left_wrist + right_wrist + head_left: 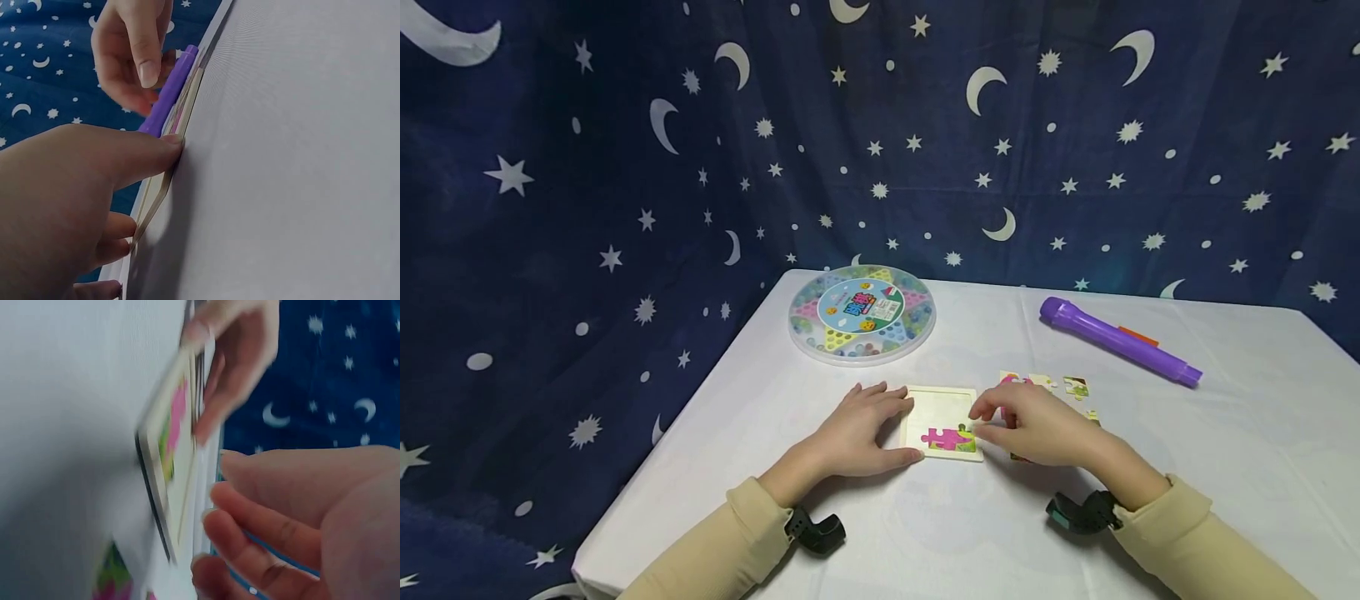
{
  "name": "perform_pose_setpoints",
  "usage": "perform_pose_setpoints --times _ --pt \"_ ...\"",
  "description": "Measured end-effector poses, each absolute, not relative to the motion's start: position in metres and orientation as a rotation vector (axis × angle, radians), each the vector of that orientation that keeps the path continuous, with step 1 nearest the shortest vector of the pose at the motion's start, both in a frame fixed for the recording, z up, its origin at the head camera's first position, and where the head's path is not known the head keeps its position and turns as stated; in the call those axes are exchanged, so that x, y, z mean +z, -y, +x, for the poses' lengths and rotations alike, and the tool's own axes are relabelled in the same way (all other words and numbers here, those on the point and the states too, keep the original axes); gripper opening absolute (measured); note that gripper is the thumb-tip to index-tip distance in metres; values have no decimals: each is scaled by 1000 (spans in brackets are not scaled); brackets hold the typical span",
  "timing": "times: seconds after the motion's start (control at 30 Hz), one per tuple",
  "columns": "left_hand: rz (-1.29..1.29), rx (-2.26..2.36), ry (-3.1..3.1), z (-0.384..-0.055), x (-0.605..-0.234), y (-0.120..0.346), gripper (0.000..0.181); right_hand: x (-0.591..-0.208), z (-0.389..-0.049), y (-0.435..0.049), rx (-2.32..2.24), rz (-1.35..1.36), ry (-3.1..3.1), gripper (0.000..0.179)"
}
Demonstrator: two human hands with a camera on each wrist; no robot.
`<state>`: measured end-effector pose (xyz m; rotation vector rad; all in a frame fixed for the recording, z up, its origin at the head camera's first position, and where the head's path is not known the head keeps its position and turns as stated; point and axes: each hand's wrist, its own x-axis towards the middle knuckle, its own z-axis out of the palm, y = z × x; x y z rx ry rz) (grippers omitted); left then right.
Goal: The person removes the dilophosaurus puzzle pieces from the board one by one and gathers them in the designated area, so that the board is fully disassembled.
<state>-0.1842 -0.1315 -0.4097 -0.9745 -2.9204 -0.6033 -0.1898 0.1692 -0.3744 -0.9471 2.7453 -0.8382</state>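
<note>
A small light wooden puzzle frame (938, 398) lies on the white table. Joined pink and green puzzle pieces (946, 439) fill part of its near right area. My left hand (867, 429) rests at the frame's left side; the thumb touches the near left corner and the index finger the left edge. Over the frame's right edge hovers my right hand (1037, 421), its fingers loosely bent, thumb and index finger apart. Nothing shows between those fingers in the right wrist view. Loose puzzle pieces (1076, 387) lie behind and beside the right hand, which partly hides them.
A round, clear-lidded Chinese checkers set (862, 315) with marbles sits behind the left hand. At the back right lies a purple microphone-shaped tube (1120, 342) with an orange part along its side. A dark curtain (925, 150) with moons and stars hangs behind the table.
</note>
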Motion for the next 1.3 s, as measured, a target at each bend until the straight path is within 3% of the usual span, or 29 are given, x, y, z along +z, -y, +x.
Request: perform_pose_setpoints --times 0.13,0.43,1.3 --pt "-970 -578 2917 -183 -410 130 74 -379 -185 -159 -903 -1077 -2732 23" --pt "-991 -518 2919 -179 -411 124 75 -392 -178 -142 -793 -1181 -2839 23" --pt "-991 -513 2910 -180 -411 125 74 -397 -176 -135 -693 -1178 -2820 24"
